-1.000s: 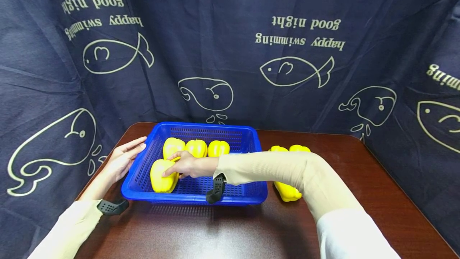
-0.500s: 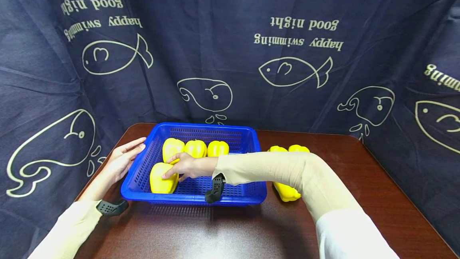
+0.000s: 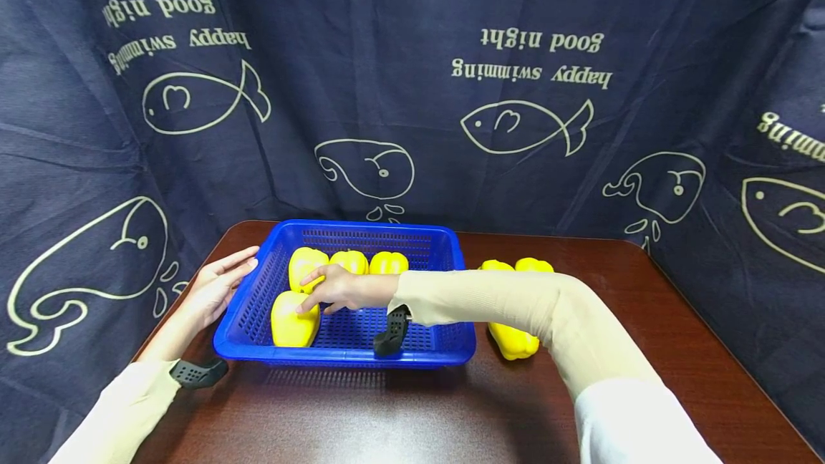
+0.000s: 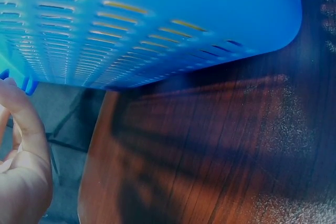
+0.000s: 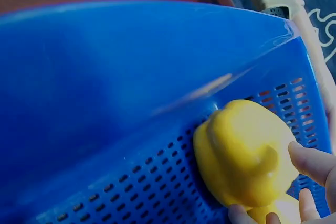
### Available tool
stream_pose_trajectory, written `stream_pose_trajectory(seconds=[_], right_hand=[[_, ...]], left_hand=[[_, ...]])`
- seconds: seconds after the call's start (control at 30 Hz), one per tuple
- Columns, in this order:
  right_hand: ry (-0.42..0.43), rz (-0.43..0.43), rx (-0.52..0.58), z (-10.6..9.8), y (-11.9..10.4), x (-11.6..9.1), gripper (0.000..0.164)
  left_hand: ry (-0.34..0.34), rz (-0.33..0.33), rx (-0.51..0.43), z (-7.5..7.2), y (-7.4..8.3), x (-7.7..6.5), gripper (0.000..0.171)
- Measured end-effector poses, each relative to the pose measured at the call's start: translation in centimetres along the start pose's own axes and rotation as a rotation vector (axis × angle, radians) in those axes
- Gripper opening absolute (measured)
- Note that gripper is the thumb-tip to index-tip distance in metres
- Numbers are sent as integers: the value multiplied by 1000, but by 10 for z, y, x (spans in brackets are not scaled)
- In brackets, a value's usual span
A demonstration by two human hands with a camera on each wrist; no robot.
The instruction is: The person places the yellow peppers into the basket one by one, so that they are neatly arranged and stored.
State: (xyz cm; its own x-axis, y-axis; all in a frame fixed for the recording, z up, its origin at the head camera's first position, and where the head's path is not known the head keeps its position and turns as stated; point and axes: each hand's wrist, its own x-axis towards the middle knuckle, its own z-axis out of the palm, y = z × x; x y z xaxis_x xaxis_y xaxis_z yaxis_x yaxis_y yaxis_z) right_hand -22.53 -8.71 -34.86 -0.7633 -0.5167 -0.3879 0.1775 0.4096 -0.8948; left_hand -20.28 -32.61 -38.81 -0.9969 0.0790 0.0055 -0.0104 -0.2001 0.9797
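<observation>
Fingers of the right hand (image 3: 338, 286) are spread wide around the front-left yellow bell pepper (image 3: 293, 322); no firm grip is seen, and whether the thumb touches cannot be told. Pepper is seated in the front-left corner of the blue perforated basket (image 3: 309, 355). Left hand (image 3: 213, 293) is laid along the left rim, fingers near straight. Risks, as judged: pepper could be rolled or nudged off its spot if a fingertip is dragged on its rounded side during withdrawal. Back-left bell pepper (image 3: 306, 267) could be knocked too, since a finger is held right over it. Black wrist unit (image 3: 392, 335) is carried low by the front rim; if the rim is caught, the basket could be tugged along the table (image 3: 412, 414). Loose bell pepper (image 3: 513, 341) on the table could be bumped by the sleeve (image 3: 477, 296), which is stretched across it. Text: "good night" and "happy swimming" are printed upside down, twice, on the navy curtain (image 3: 361, 41); a third print is cut off at the right edge, only "mming" readable. No brand or label can be made out.
</observation>
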Motion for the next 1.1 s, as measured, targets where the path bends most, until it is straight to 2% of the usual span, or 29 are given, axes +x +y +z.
stream_pose_trajectory(seconds=[0.57, 0.77, 1.0, 1.1], right_hand=[[74, -155, -86, -34, -8, -19, 48], [75, -257, -157, -47, -8, -32, 50], [64, -304, -183, -60, -7, -47, 49], [75, -349, -203, -66, -5, -52, 46]], left_hand=[[0, -6, 7, 0, 1, -1, 28], [0, -2, 14, 0, 0, -1, 30], [11, -4, 46, 2, 1, -1, 27], [18, -6, 59, 3, 2, -1, 27]])
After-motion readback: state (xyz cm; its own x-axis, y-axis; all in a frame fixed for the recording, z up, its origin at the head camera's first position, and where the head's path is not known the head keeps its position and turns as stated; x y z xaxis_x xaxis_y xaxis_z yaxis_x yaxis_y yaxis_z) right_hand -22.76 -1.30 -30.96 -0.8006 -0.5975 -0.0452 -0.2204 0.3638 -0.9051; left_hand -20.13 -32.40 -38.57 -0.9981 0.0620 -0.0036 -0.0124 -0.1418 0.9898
